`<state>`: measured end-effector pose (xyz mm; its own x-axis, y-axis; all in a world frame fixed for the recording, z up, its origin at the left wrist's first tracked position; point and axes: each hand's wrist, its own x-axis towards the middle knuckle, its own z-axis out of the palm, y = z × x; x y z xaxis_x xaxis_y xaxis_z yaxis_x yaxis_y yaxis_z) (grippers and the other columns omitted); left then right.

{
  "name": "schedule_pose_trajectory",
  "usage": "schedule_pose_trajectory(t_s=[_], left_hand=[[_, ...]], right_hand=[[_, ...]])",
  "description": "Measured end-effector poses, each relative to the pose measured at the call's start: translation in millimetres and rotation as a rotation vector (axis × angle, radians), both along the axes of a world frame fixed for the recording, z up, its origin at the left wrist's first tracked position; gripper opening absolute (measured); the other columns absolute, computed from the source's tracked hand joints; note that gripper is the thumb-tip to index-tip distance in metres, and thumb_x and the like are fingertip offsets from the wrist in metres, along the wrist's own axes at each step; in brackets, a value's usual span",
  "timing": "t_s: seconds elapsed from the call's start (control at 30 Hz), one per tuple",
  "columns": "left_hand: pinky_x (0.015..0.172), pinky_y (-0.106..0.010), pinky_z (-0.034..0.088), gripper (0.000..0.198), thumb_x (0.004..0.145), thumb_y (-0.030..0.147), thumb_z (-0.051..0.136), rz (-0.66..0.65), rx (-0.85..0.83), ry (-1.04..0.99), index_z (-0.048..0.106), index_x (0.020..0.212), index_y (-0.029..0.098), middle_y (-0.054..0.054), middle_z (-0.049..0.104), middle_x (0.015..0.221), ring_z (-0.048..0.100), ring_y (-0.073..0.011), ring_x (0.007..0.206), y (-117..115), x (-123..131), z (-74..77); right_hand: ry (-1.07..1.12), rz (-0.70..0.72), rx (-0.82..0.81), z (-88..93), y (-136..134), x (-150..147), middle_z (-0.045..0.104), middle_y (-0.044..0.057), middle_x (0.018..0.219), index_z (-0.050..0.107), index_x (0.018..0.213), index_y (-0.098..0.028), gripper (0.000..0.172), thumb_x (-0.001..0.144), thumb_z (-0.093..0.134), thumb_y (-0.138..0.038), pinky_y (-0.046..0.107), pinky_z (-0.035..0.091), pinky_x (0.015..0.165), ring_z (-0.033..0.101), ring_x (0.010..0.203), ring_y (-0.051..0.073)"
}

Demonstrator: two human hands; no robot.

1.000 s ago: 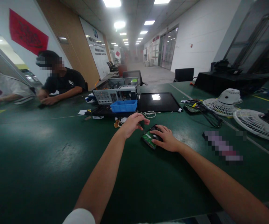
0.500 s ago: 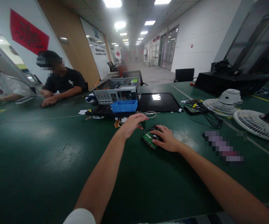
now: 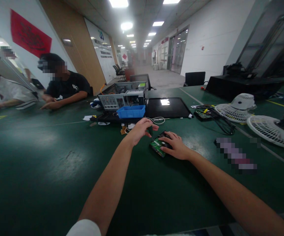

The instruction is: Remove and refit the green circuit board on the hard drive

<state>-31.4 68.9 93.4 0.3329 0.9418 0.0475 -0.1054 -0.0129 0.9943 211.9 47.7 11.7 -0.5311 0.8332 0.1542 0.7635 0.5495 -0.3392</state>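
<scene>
A hard drive with a green circuit board facing up lies on the green table. My right hand rests on top of it and holds it down, fingers curled over its far edge. My left hand hovers just left of and above the drive, its fingers curled round a dark screwdriver that points down at the board.
Behind the drive are a blue bin, an open computer case, a black panel and a white cable. White fan parts and black cables lie to the right. Two other people sit at the far left.
My left hand's fingers spread open half a second ago and have curled shut round the screwdriver again. My right hand and the drive have not moved.
</scene>
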Motion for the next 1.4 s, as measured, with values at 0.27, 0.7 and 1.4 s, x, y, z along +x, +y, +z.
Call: schedule_pose_trajectory(t_s=[0.27,0.7,1.4], left_hand=[[0.061,-0.025,0.05,0.027,0.087,0.039,0.06,0.008,0.125,0.163,0.074,0.097,0.018,-0.01,0.066,0.107,0.06,-0.0232,0.099,0.7,-5.6,2.5],[0.06,-0.027,0.051,0.026,0.089,0.038,0.067,-0.073,-0.028,-0.015,0.058,0.103,0.018,-0.016,0.073,0.107,0.069,-0.0248,0.096,-5.2,0.4,2.5],[0.063,-0.03,0.052,0.028,0.088,0.042,0.064,-0.058,-0.014,-0.002,0.068,0.1,0.016,-0.011,0.07,0.093,0.065,-0.0232,0.089,-2.1,-3.6,-0.6]], right_hand=[[0.001,0.002,0.002,0.5,-0.5,-0.2,0.034,0.009,0.16,0.051,0.144,-0.041,0.055,0.095,0.046,-0.066,0.064,0.025,0.113,0.025,0.148,0.039],[-0.014,-0.002,-0.004,2.8,-1.6,-0.7,0.033,0.008,0.161,0.05,0.145,-0.042,0.055,0.096,0.045,-0.066,0.065,0.023,0.114,0.024,0.148,0.04],[-0.003,0.007,0.004,0.7,-0.6,0.7,0.034,0.009,0.16,0.05,0.145,-0.041,0.056,0.096,0.045,-0.067,0.064,0.024,0.114,0.025,0.148,0.039]])
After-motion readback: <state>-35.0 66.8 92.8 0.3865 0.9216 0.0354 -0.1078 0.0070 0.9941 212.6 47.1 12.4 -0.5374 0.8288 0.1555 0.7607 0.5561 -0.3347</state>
